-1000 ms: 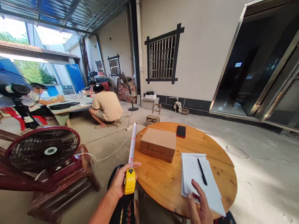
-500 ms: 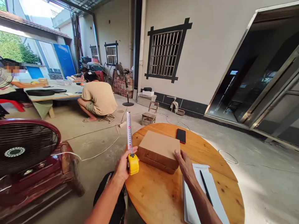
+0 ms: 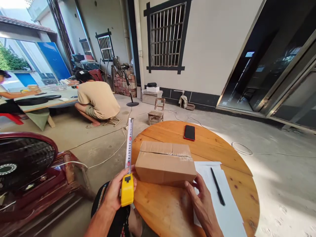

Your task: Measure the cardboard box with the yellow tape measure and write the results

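Observation:
A yellow tape measure [image 3: 127,192] is held in my left hand [image 3: 114,191], its fingers closed round the case. The marked blade [image 3: 129,144] sticks out of it, pointing away from me. To its right a brown cardboard box [image 3: 165,164] rests on the round wooden table [image 3: 165,210], with a taped seam along its upper far side. My left fingertips reach close to the box's left end; whether they touch is hard to see. My right hand [image 3: 202,200] grips the box's near right corner, thumb in front and fingers at the end.
White paper sheets [image 3: 229,197] with a black pen [image 3: 217,187] on them lie right of the box. A phone [image 3: 189,132] is near the far edge. At left stands a dark red fan [image 3: 27,161]; a person [image 3: 97,95] squats beyond, beside another table. A small wooden chair [image 3: 156,115] stands behind.
The box has been turned over, so its taped seam now shows. My right hand has moved down to the lower near corner. The tape measure has come lower and left; the view has shifted.

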{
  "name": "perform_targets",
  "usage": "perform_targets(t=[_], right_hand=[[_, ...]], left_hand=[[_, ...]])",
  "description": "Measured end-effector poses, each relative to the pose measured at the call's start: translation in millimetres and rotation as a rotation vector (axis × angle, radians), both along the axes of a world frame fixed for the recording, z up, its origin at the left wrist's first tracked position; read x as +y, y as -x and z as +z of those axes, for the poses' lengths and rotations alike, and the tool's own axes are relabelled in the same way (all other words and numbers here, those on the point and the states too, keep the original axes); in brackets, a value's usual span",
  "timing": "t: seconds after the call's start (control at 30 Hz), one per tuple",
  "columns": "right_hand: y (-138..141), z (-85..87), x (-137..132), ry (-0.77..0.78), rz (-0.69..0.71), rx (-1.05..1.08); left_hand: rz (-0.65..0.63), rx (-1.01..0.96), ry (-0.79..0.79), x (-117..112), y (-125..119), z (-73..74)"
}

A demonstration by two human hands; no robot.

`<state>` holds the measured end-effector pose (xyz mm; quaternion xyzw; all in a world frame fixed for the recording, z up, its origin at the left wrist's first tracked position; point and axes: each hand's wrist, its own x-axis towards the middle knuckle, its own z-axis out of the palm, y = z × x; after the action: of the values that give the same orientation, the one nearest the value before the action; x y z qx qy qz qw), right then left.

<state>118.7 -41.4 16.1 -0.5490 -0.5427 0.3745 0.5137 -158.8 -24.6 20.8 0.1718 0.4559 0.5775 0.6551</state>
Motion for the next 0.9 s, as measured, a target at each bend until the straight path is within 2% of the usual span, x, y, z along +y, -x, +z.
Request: perform_targets(t=[0.1,0.2,0.3,0.37,0.47,0.57,0.63,0.7,0.8,0.9], right_hand=[[0,0.0,1,0.007,-0.032,-0.02],[-3,-7.4,1,-0.011,-0.067,-0.06],[-11,-10.1,1,-0.067,-0.106,-0.126],[-20,-3.8,1,-0.083,-0.137,-0.187],[-35,15.4,6,-0.116,-0.146,-0.277],[-47,33.6,12,-0.174,-0.083,-0.352],[-51,39.4,14,-0.174,-0.061,-0.375],[-53,39.9,13,-0.161,-0.062,-0.373],[-58,34.7,5,-0.161,-0.056,-0.369],[-65,28.5,-3,-0.142,-0.071,-0.373]], left_hand=[[-0.012,0.027,0.007,4,-5,3.8],[0.003,0.071,0.014,4,-5,6.9],[0.023,0.129,0.026,-4,1,12.4],[0.004,0.188,0.009,-15,9,19.3],[-0.125,0.317,-0.042,-33,22,35.5],[-0.406,0.457,-0.02,-40,30,59.5],[-0.614,0.544,0.01,-34,32,79.1],[-0.752,0.615,-0.006,-19,32,99.3],[-0.793,0.61,0.03,12,33,125.5],[-0.767,0.521,0.192,43,35,142.3]])
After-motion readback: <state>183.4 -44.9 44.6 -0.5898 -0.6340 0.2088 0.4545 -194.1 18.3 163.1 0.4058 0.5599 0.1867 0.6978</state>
